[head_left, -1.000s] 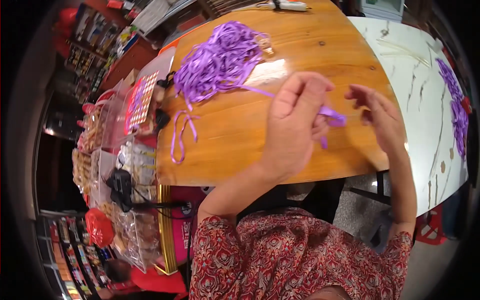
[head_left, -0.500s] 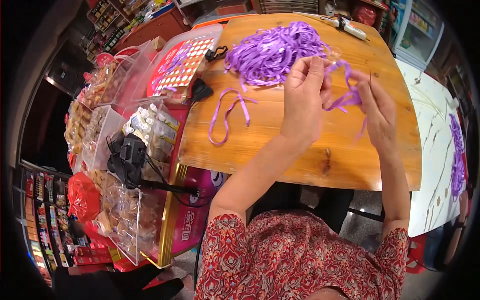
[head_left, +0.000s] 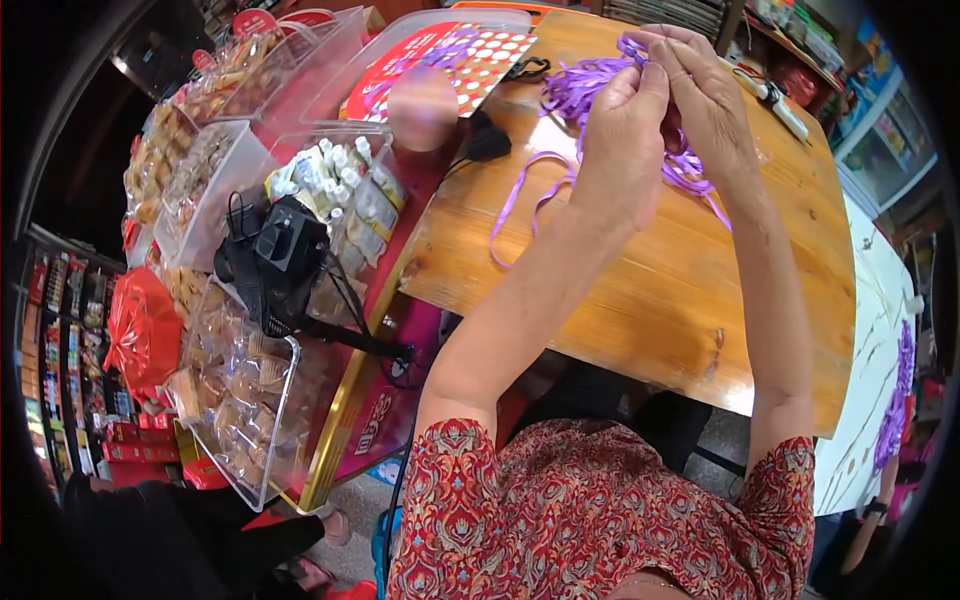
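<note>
Both of my hands are raised and close together over the far part of the wooden table, fingers bent inward. A purple ribbon (head_left: 632, 46) shows in a small loop at their fingertips. My left hand (head_left: 628, 135) pinches it between thumb and fingers. Against it, my right hand (head_left: 708, 100) is also closed on the ribbon, its fingertips partly hidden. A heap of purple ribbons (head_left: 578, 88) lies behind and below the hands, partly covered by them. On the table left of my forearm rests a single loose ribbon (head_left: 498, 225), curved into a loop.
The wooden table (head_left: 640, 300) has a white stick-shaped tool (head_left: 788, 118) at its far right. Plastic bins (head_left: 225, 190) of packaged snacks stand on the left, beside a black device with a cable (head_left: 290, 245). A white marbled table (head_left: 850, 410) with more purple ribbons adjoins on the right.
My hands have come together and moved farther over the table; before, the ribbon stretched between them. The view has shifted, so the bins and table appear farther right.
</note>
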